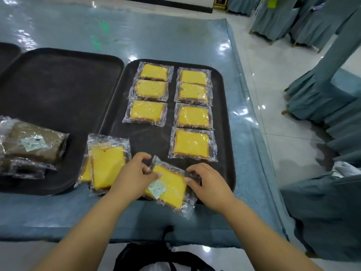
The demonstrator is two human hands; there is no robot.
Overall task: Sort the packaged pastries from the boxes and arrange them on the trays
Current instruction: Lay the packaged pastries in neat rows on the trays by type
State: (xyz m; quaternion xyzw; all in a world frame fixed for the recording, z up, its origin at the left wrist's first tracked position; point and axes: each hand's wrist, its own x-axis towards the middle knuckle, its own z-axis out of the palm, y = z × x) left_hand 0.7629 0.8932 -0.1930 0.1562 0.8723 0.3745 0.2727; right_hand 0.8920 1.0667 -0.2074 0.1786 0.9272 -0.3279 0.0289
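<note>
Pinching a wrapped cake slice [170, 185] with my left hand [132, 177] and right hand [210, 185]; loose slices [106, 163] crowd alongside, tray [170, 98] holds seven arranged slices [192, 116].

The cake slices [192, 116] are bright yellow with brown crusts under clear wrap, and the trays [58, 94] are dark brown. The tablecloth [175, 36] is blue-grey; the pastries [50, 145] are brown with green-white labels [33, 143].

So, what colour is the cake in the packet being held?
Yellow cake with a brown edge; head view.
</note>
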